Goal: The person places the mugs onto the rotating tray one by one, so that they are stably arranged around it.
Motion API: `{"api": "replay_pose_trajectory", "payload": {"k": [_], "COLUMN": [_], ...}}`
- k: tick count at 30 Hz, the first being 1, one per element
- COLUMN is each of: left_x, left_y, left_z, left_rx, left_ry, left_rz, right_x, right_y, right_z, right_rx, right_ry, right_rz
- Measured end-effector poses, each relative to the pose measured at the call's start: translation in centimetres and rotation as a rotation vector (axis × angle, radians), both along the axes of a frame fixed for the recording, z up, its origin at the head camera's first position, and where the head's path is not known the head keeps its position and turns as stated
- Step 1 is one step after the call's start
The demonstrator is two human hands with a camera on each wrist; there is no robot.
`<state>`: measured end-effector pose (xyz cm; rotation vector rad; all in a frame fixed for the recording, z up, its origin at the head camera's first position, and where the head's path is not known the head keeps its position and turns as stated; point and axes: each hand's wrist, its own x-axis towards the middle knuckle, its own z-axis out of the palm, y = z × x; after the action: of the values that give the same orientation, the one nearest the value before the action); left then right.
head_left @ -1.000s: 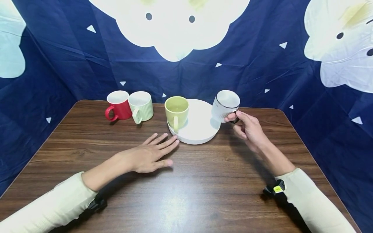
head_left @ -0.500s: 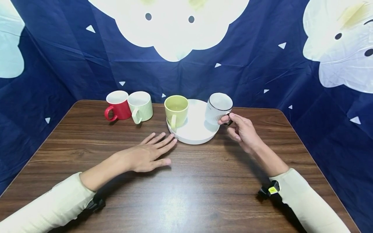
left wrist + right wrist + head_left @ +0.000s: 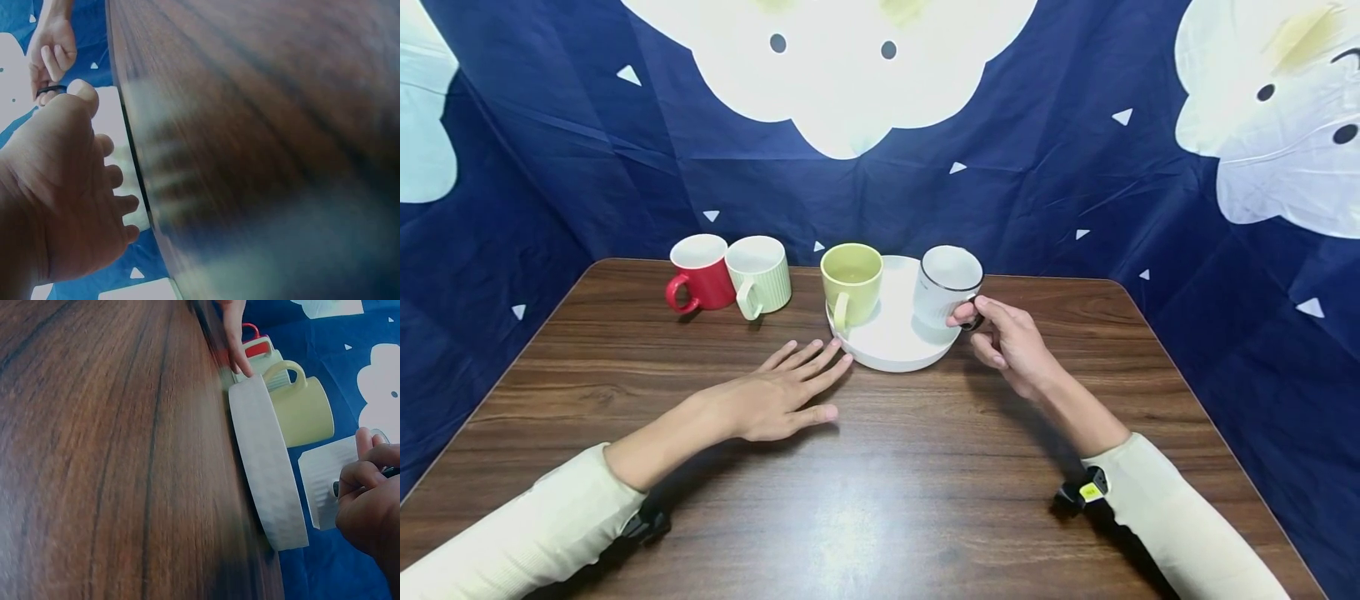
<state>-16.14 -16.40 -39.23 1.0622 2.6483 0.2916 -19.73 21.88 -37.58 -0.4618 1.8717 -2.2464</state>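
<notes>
My right hand (image 3: pixel 1017 346) pinches the dark handle of a clear ribbed glass mug (image 3: pixel 946 287) with a black rim. The mug is upright over the right part of a round white tray (image 3: pixel 897 357); in the right wrist view a narrow gap shows between its base and the tray's rim. A yellow-green mug (image 3: pixel 852 283) stands on the tray's left part, handle towards me. My left hand (image 3: pixel 775 404) is spread with straight fingers, palm down, its fingertips at the tray's front left rim; whether they press on it I cannot tell.
Left of the tray stand a red mug (image 3: pixel 706 279) and a pale green ribbed mug (image 3: pixel 763 275), side by side on the wooden table (image 3: pixel 917 500). A blue cloth with white clouds (image 3: pixel 842 192) rises behind the table's back edge.
My right hand has carried the glass mug left and lower, from the tray's right edge to over its right part. The left hand has stayed nearly still.
</notes>
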Motion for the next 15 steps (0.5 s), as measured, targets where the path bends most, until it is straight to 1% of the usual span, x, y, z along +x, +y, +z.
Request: {"api": "replay_pose_trajectory", "payload": {"k": [6,15], "left_x": [-0.1,-0.3], "left_y": [0.0,-0.2], "left_z": [0.0,-0.2], "left_rx": [0.001,0.003], "left_ry": [-0.004,0.005], "left_rz": [0.004,0.013], "right_x": [0.2,0.5], "right_y": [-0.5,-1.4], "right_z": [-0.1,-0.3], "right_rx": [0.006,0.017], "right_ry": [-0.025,-0.052], "right_rz": [-0.001,0.026]}}
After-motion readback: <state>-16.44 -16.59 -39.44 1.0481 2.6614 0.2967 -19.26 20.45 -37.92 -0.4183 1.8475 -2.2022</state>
